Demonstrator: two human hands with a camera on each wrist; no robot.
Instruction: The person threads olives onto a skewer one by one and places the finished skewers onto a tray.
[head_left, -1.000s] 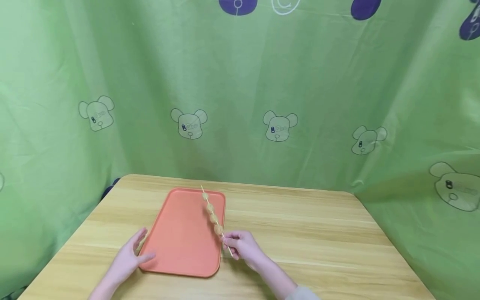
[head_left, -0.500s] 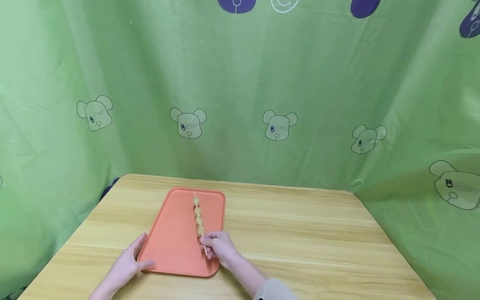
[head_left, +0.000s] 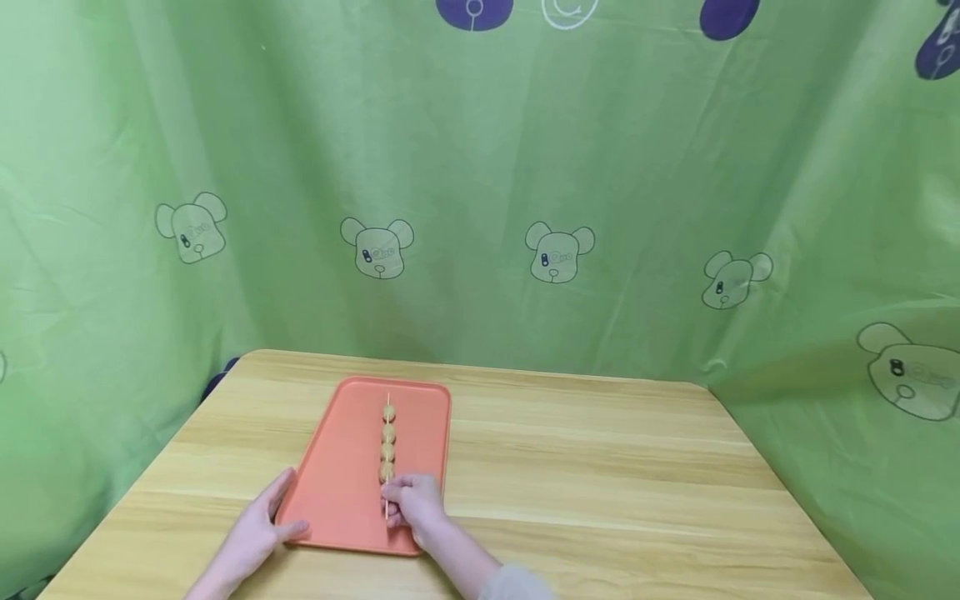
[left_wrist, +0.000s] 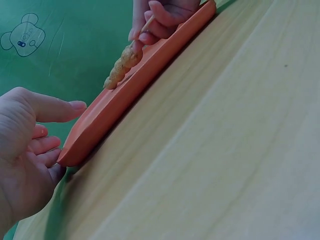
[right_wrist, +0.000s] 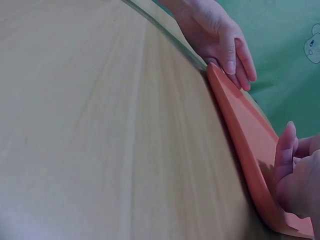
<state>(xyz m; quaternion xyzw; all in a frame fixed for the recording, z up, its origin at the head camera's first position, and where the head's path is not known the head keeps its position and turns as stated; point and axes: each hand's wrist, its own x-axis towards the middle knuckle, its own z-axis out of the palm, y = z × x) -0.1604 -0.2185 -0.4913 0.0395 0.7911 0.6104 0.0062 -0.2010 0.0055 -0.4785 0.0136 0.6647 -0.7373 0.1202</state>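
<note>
My right hand point(head_left: 420, 507) pinches the bare lower end of a skewer of tan meatballs point(head_left: 387, 451) between thumb and fingers. The stick runs straight away from me, low over the coral-red tray point(head_left: 337, 475), its pointed tip toward the far rim. In the left wrist view the meatballs point(left_wrist: 120, 70) slant down toward the tray floor. At the tray's near left corner rests my left hand point(head_left: 253, 531), fingers along the outer side and thumb over the rim. From the right wrist the skewer is hidden behind the right hand point(right_wrist: 300, 175).
The tray lies on a light wood-grain table point(head_left: 600, 467), left of its middle. Green curtain point(head_left: 465, 167) with bear-head prints hangs behind and at both sides, close to the table's edges.
My right hand has carried the skewer leftward from the tray's right edge to over its middle, turning it from slanted to straight. The left hand has stayed at the corner.
</note>
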